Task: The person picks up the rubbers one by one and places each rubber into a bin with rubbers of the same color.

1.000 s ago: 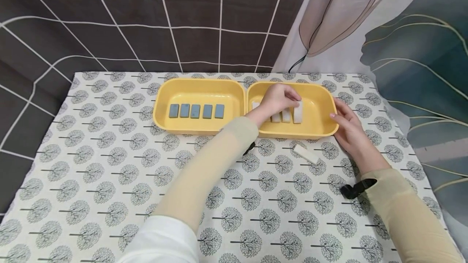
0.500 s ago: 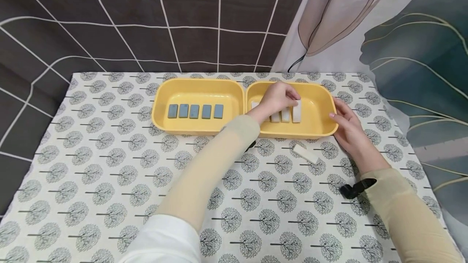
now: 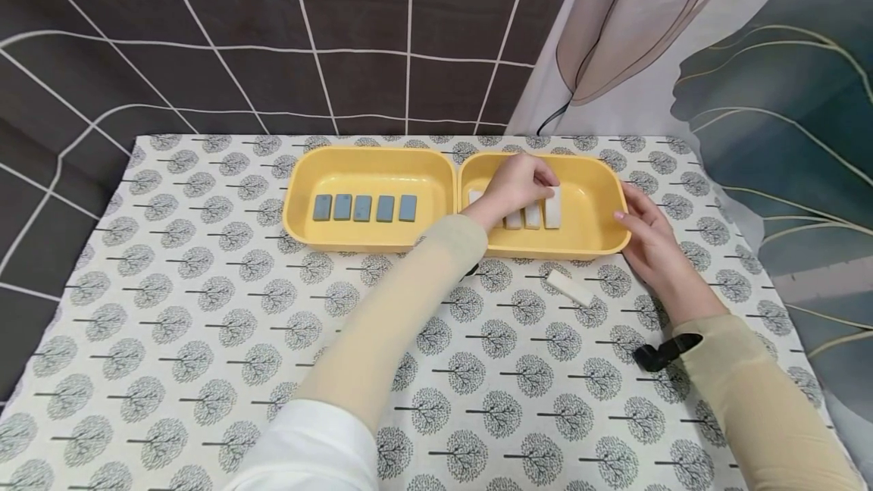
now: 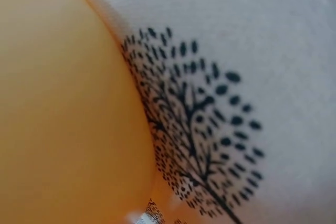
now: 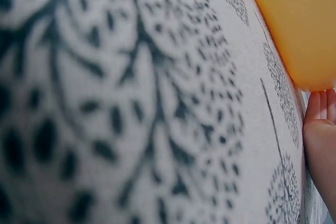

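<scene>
My left hand (image 3: 516, 184) reaches into the right yellow tray (image 3: 600, 173), its thumb and fingertips pinching the upper end of a white rectangular block (image 3: 552, 212). That block stands last in a row of white blocks (image 3: 532, 216); my hand and wrist partly hide the row. At the tray's right end my right hand (image 3: 651, 241) grips the rim, thumb over the edge and fingers along the outside. The right wrist view catches part of this hand (image 5: 321, 140) beside the tray wall (image 5: 299, 30). Only the tray's outer wall (image 4: 63, 103) and cloth fill the left wrist view.
Adjoining on the left, another yellow tray (image 3: 368, 237) holds a row of several blue-grey blocks (image 3: 363, 208). One loose white block (image 3: 570, 288) lies on the tree-print tablecloth (image 3: 477, 370) in front of the right tray. A dark tiled-pattern curtain (image 3: 273, 36) hangs behind.
The view has shifted very slightly. Both hands stay almost in place, the left still at the end block and the right on the tray's rim.
</scene>
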Demonstrator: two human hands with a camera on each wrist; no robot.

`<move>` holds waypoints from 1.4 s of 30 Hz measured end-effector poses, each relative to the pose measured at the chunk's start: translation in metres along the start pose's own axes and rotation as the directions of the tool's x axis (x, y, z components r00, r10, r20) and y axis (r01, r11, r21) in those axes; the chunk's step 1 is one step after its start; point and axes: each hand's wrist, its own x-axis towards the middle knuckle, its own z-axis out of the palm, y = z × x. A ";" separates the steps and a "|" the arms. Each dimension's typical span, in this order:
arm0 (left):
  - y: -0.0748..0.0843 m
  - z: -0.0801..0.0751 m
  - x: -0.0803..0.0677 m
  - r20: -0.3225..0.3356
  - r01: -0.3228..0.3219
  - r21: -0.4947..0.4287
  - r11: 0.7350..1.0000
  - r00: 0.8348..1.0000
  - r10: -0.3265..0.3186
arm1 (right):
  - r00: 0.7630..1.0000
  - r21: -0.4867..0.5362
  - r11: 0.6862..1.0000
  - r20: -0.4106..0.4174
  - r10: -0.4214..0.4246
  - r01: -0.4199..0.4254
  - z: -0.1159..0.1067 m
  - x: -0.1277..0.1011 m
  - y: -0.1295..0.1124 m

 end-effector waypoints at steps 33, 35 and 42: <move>-0.001 0.001 0.001 0.072 -0.002 0.115 0.993 0.997 -0.007 | 1.000 0.022 1.000 -0.008 0.007 -0.007 0.001 0.001 -0.001; -0.001 0.002 0.002 0.071 0.003 0.124 0.992 0.997 -0.012 | 1.000 0.017 1.000 -0.010 0.009 -0.009 0.001 0.001 -0.001; -0.003 0.002 0.002 0.067 0.006 0.118 0.993 0.998 -0.014 | 1.000 0.004 1.000 -0.020 0.015 -0.015 0.001 0.001 -0.001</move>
